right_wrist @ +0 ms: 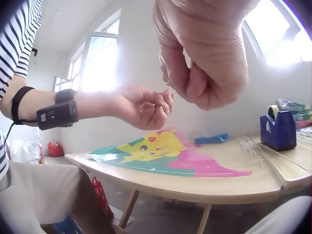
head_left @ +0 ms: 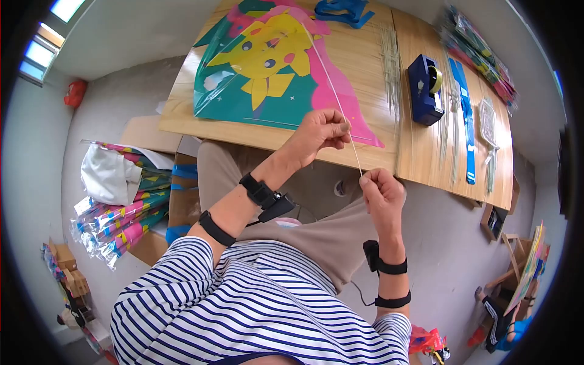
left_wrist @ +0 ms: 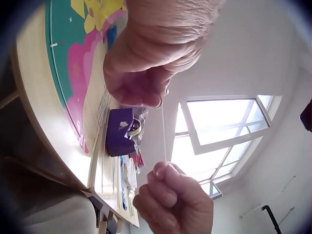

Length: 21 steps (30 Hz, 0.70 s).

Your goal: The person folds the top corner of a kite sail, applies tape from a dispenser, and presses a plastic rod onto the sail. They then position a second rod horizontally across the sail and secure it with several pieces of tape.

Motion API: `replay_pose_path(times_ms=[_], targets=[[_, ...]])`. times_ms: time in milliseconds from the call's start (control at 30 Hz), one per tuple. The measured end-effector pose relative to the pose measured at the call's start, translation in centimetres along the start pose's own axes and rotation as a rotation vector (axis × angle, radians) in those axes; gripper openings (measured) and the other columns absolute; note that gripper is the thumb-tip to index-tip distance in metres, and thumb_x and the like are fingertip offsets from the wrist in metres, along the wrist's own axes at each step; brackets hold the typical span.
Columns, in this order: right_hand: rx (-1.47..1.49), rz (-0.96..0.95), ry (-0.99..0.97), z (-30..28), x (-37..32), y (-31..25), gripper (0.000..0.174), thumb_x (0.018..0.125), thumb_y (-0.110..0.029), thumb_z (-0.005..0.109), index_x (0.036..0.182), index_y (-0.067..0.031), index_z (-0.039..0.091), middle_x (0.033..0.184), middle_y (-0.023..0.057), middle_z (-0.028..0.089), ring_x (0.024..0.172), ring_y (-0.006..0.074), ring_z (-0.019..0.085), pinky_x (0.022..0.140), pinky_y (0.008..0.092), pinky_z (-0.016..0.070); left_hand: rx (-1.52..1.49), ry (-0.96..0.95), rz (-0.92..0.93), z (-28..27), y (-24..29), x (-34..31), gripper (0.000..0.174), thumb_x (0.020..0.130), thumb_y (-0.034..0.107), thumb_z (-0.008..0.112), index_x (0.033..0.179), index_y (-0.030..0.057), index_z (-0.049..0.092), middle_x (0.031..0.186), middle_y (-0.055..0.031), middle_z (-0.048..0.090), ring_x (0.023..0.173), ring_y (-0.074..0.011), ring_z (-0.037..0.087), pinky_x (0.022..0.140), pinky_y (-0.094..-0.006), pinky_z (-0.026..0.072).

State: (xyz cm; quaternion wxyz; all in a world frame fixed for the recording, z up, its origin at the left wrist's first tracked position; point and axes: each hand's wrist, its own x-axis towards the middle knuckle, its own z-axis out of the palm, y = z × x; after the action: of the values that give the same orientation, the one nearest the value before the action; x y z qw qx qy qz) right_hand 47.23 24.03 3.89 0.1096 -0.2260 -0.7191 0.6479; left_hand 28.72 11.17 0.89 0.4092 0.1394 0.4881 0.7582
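Note:
A thin white rod [head_left: 327, 73] slants over the table, its far end overlapping the kite in the head view. My left hand [head_left: 321, 134] pinches the rod partway along, between thumb and fingers. Lower down, my right hand [head_left: 383, 193] pinches the near end with its fingers curled in. In the left wrist view a short stretch of the rod [left_wrist: 164, 134] spans straight between both hands. Beneath it, a green and pink kite [head_left: 340, 100] with a yellow cartoon figure lies flat on the table [head_left: 176, 109], one pink tip by the front edge.
Right of the kite lie a bundle of thin rods [head_left: 390, 67], a blue tape dispenser [head_left: 426, 91] and a blue strip [head_left: 467, 121]. More blue strips [head_left: 344, 11] lie at the back. Packed kites [head_left: 480, 55] sit far right; wrapped ones [head_left: 131, 219] rest at lower left.

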Motion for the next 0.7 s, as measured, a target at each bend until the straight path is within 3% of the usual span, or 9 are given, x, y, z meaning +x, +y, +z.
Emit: replay_pose_path(times_ms=[233, 433, 533, 633, 700], targets=[[-0.019, 0.071, 0.051, -0.3, -4.9, 2.0, 0.01, 0.091, -0.002, 0.065, 0.084, 0.0006, 0.06, 0.066, -0.0068, 0.047, 0.06, 0.0012, 0.037, 0.052, 0.02, 0.0309, 0.022, 0.168, 0.045, -1.6, 1.7, 0.4, 0.014, 0.094, 0.019, 0.073, 0.094, 0.0065, 0.066, 0.082, -0.0035, 0.069, 0.07, -0.0097, 0.065, 0.067, -0.0227, 0.0556], [-0.012, 0.082, 0.073, 0.1, -6.4, 3.7, 0.009, 0.092, -0.003, 0.065, 0.085, -0.0001, 0.06, 0.065, -0.0064, 0.051, 0.059, 0.0015, 0.042, 0.052, 0.0192, 0.0341, 0.019, 0.148, 0.009, -0.9, 1.2, 0.1, 0.012, 0.095, 0.017, 0.072, 0.094, 0.0065, 0.065, 0.083, -0.0036, 0.069, 0.071, -0.0105, 0.066, 0.069, -0.0242, 0.0574], [0.099, 0.168, -0.076, -0.4, -6.6, 2.6, 0.007, 0.093, -0.006, 0.067, 0.092, 0.0011, 0.064, 0.07, -0.0035, 0.057, 0.062, 0.0042, 0.052, 0.055, 0.0206, 0.0429, 0.032, 0.166, 0.002, -1.2, 0.8, 0.2, 0.01, 0.096, 0.015, 0.07, 0.093, 0.0063, 0.064, 0.083, -0.0032, 0.068, 0.071, -0.011, 0.066, 0.068, -0.0241, 0.0567], [0.217, 0.198, -0.232, -3.4, -3.9, 3.3, 0.017, 0.094, -0.012, 0.069, 0.103, 0.0029, 0.067, 0.079, 0.001, 0.064, 0.069, 0.009, 0.061, 0.061, 0.0246, 0.051, 0.046, 0.2, -0.002, -1.9, 1.2, 0.2, 0.008, 0.097, 0.012, 0.067, 0.094, 0.0064, 0.063, 0.083, -0.0028, 0.066, 0.073, -0.0109, 0.065, 0.068, -0.0241, 0.0559], [0.08, 0.14, -0.24, -7.6, 0.1, 5.2, 0.029, 0.092, -0.018, 0.073, 0.111, 0.0039, 0.068, 0.089, 0.0043, 0.067, 0.074, 0.0124, 0.064, 0.07, 0.0273, 0.0533, 0.039, 0.208, 0.029, -2.3, 1.2, -0.1, 0.007, 0.098, 0.012, 0.065, 0.094, 0.0065, 0.062, 0.083, -0.0029, 0.066, 0.074, -0.0107, 0.064, 0.069, -0.0241, 0.0555]])
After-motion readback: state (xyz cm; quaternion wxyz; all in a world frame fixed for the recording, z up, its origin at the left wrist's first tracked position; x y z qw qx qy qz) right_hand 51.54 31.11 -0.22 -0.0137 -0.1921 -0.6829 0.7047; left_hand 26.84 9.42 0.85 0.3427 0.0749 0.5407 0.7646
